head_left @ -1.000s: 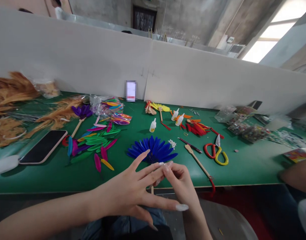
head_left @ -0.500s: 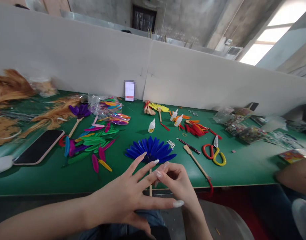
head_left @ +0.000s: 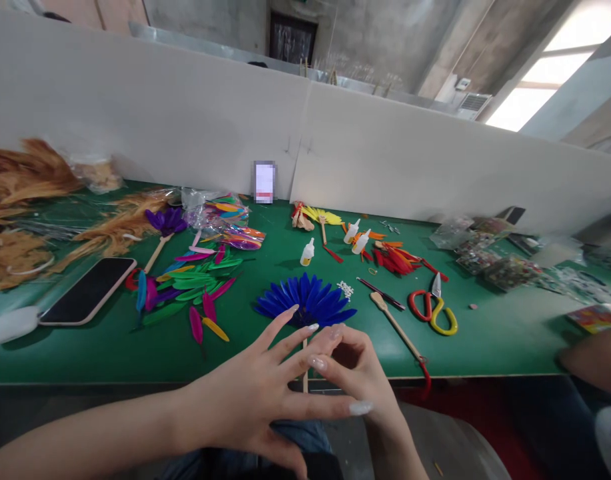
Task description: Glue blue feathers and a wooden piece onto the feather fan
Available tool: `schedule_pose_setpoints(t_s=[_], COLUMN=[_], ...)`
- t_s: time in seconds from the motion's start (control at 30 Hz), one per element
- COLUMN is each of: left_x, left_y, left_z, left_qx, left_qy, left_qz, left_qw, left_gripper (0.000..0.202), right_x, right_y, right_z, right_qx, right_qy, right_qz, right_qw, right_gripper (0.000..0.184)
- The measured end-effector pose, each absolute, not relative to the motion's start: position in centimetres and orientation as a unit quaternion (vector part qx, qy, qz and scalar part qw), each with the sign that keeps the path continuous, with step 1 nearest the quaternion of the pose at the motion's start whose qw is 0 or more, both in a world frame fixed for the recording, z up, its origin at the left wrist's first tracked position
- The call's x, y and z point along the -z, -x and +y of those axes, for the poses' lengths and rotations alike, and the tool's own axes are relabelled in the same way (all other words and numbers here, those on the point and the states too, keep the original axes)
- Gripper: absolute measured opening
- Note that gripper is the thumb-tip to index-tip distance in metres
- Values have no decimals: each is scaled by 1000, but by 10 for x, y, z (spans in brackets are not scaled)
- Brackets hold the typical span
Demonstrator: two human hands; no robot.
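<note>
My left hand (head_left: 250, 387) is spread wide above the table's front edge, its fingers apart and holding nothing. The thumb and fingers of my right hand (head_left: 358, 370) close around the tip of the left middle finger. Whether something small lies in that pinch is hidden. Just beyond both hands a fan of blue feathers (head_left: 305, 297) lies on the green table (head_left: 265, 363). Its wooden stick (head_left: 306, 383) runs toward me beneath the left fingers and is partly covered. Small white beads (head_left: 345, 289) form a little pile at the fan's right.
Right of the fan lie tweezers (head_left: 381, 293), a wooden stick (head_left: 398, 327) and scissors (head_left: 435, 310). Glue bottles (head_left: 308, 253) stand behind. Loose coloured feathers (head_left: 200, 280) and a phone (head_left: 88, 293) are at left. Another person's arm (head_left: 595, 360) rests at the right edge.
The whole view has shifted slightly, so the table's things appear a little further right. My hands keep nearly the same pose, the right still pinching the left middle finger.
</note>
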State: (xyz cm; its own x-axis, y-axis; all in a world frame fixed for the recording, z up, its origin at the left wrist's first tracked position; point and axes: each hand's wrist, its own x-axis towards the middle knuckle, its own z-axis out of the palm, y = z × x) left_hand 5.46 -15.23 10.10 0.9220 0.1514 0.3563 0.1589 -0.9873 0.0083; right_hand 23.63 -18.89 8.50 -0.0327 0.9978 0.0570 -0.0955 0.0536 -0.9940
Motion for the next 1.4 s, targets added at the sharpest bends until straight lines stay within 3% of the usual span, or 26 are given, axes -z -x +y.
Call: schedule_pose_setpoints(t_s=[0.23, 0.8, 1.03, 1.2, 1.4], left_x=[-95, -89, -91, -95, -89], left_y=[-58, -55, -54, -57, -63], left_z=[-152, -154, -153, -155, -163], left_qx=[198, 192, 195, 184, 171], left_qy=[978, 978, 978, 981, 979], left_qz=[-69, -80, -74, -57, -81], left_qw=[-1, -32, -24, 20, 80], left_gripper=[93, 96, 97, 97, 110], right_x=[-90, -93, -89, -88, -95], right_y=[-233, -241, -241, -234, -225], right_z=[-187, -191, -197, -198, -188], right_qx=[-468, -518, -489, -451, -364], right_qy=[477, 423, 466, 476, 531], right_qz=[-504, -556, -582, -568, -562], right_qw=[547, 493, 453, 498, 519], right_gripper=[42, 26, 19, 42, 46])
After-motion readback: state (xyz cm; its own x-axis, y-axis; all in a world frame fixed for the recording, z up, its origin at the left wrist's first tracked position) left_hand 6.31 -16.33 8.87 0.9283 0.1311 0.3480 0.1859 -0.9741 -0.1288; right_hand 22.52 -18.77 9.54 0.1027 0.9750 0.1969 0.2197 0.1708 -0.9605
